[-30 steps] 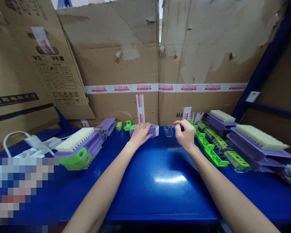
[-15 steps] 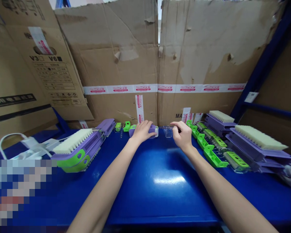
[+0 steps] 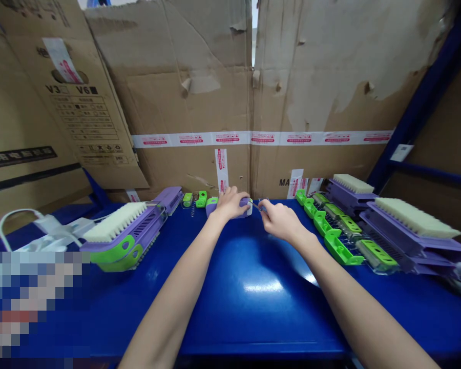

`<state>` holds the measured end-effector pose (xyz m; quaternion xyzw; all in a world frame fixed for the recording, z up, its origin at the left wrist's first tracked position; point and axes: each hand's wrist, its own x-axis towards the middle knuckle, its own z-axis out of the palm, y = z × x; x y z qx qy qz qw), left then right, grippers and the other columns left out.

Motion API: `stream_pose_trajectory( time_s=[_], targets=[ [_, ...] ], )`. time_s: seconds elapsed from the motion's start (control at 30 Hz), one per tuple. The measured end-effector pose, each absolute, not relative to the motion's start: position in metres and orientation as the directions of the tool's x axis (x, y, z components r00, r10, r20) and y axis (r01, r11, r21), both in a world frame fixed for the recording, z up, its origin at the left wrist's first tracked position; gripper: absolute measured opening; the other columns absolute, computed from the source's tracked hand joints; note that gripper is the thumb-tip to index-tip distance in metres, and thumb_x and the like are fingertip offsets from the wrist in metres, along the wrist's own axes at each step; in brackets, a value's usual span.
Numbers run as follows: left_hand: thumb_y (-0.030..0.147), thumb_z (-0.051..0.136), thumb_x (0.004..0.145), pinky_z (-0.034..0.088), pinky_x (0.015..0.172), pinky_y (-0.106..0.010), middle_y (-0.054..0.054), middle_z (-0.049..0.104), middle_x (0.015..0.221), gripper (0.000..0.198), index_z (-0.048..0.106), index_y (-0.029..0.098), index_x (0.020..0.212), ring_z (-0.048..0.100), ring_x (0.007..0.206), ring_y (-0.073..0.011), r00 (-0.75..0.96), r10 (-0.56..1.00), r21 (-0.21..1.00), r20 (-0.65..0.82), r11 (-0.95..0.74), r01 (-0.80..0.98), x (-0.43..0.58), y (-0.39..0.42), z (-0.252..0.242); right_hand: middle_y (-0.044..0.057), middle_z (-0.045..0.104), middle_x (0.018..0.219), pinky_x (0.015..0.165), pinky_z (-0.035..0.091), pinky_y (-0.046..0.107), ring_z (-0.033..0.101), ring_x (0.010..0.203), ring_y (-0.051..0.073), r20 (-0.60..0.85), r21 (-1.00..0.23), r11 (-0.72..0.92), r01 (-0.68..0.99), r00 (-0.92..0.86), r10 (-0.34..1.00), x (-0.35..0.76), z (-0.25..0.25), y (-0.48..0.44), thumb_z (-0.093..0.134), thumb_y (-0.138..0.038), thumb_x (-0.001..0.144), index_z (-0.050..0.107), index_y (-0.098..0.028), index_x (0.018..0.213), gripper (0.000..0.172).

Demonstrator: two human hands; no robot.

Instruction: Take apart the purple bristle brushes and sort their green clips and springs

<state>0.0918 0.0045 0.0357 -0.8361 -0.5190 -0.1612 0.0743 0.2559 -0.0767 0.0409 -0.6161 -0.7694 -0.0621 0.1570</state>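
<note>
At the far middle of the blue table (image 3: pixel 230 307), my left hand (image 3: pixel 229 203) is closed over a small purple and green housing (image 3: pixel 244 212) lying on its side. The housing's white end cap (image 3: pixel 250 206) faces right. My right hand (image 3: pixel 281 219) is closed around a thin metal tool (image 3: pixel 255 206), whose tip reaches the white end; its handle is hidden in my fingers, so I cannot make out its exact kind. Just left of the housing are a curved green piece (image 3: pixel 202 199) and a green part in a clear case (image 3: pixel 187 200).
On the left stand purple housings with a cream bristle pad (image 3: pixel 115 223), beside a white power strip (image 3: pixel 57 236). On the right are a row of curved green pieces (image 3: pixel 340 248), clear-cased green parts (image 3: pixel 378 254) and more purple housings (image 3: pixel 415 243). Cardboard (image 3: pixel 176 102) walls the back.
My right hand has moved left with the metal tool, bringing the tip to the housing's white end. My left hand has shifted slightly right along the housing. The view has turned very slightly.
</note>
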Motion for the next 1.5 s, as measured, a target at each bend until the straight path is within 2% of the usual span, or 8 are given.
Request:
stream_pose_trajectory(
  time_s=[0.13,0.4,0.77,0.9,1.03,1.17,1.3,1.5],
  targets=[
    [0.045,0.053,0.084,0.038,0.091,-0.043,-0.008,0.052,0.112,0.036,0.059,0.031,0.116,0.047,0.112,-0.0287,0.44,0.831,0.019,0.34,-0.474,0.88,0.096,0.002,0.037,0.019,0.068,0.1,0.071,0.046,0.037,0.067,0.089,0.032,0.14,-0.077,0.206,0.975,-0.194,0.971,0.248,0.035,-0.077,0.032,-0.023,0.089,0.04,-0.012,0.13,0.043],
    [0.042,0.054,0.084,0.038,0.092,-0.043,-0.008,0.053,0.11,0.032,0.061,0.029,0.112,0.047,0.112,-0.0286,0.439,0.829,0.008,0.347,-0.471,0.882,0.097,0.005,0.037,0.019,0.067,0.107,0.076,0.045,0.037,0.065,0.098,0.031,0.091,-0.2,0.195,0.96,-0.18,0.98,0.257,0.029,-0.069,0.028,-0.027,0.092,0.033,-0.016,0.136,0.045],
    [0.044,0.055,0.082,0.037,0.093,-0.042,-0.009,0.057,0.107,0.034,0.067,0.028,0.11,0.049,0.11,-0.0288,0.438,0.809,0.017,0.393,-0.483,0.876,0.098,0.005,0.036,0.02,0.067,0.102,0.069,0.043,0.034,0.067,0.09,0.03,0.064,-0.175,0.217,0.96,-0.209,0.976,0.25,0.016,-0.068,0.027,-0.025,0.092,0.039,-0.013,0.129,0.041],
    [0.046,0.058,0.081,0.035,0.096,-0.042,-0.008,0.058,0.106,0.034,0.068,0.027,0.107,0.049,0.11,-0.0286,0.44,0.815,0.038,0.378,-0.489,0.872,0.099,0.006,0.037,0.012,0.069,0.098,0.069,0.041,0.029,0.065,0.086,0.024,0.155,-0.181,0.276,0.944,-0.249,0.956,0.264,0.02,-0.062,0.038,-0.024,0.087,0.052,-0.019,0.12,0.036],
    [0.046,0.058,0.08,0.034,0.097,-0.044,-0.009,0.058,0.108,0.034,0.067,0.024,0.104,0.048,0.112,-0.0293,0.441,0.813,0.047,0.38,-0.493,0.869,0.1,0.009,0.037,0.004,0.07,0.092,0.068,0.041,0.024,0.063,0.081,0.018,0.266,-0.268,0.293,0.918,-0.222,0.938,0.29,0.025,-0.052,0.044,-0.022,0.081,0.062,-0.022,0.104,0.029],
    [0.041,0.058,0.081,0.035,0.096,-0.042,-0.008,0.06,0.108,0.028,0.063,0.021,0.101,0.049,0.112,-0.0274,0.437,0.818,0.066,0.374,-0.493,0.867,0.103,0.011,0.038,0.007,0.07,0.093,0.072,0.043,0.027,0.064,0.083,0.02,0.356,-0.301,0.135,0.944,-0.021,0.934,0.303,0.021,-0.045,0.042,-0.024,0.083,0.057,-0.021,0.118,0.038],
    [0.037,0.052,0.085,0.036,0.092,-0.041,-0.006,0.065,0.096,0.024,0.056,0.022,0.104,0.056,0.1,-0.0249,0.396,0.822,0.141,0.408,-0.486,0.863,0.109,0.007,0.039,0.015,0.068,0.098,0.07,0.045,0.033,0.066,0.086,0.027,0.295,-0.303,-0.111,0.947,0.204,0.934,0.298,0.012,-0.045,0.039,-0.024,0.084,0.041,-0.017,0.136,0.052],
    [0.034,0.054,0.084,0.037,0.092,-0.038,-0.004,0.067,0.095,0.016,0.057,0.023,0.096,0.057,0.101,-0.0231,0.353,0.783,0.28,0.512,-0.541,0.793,0.114,-0.001,0.046,0.018,0.066,0.1,0.07,0.047,0.036,0.066,0.09,0.029,0.227,-0.269,-0.2,0.942,0.263,0.938,0.294,0.004,-0.044,0.037,-0.023,0.085,0.043,-0.015,0.133,0.049]
  ],
)
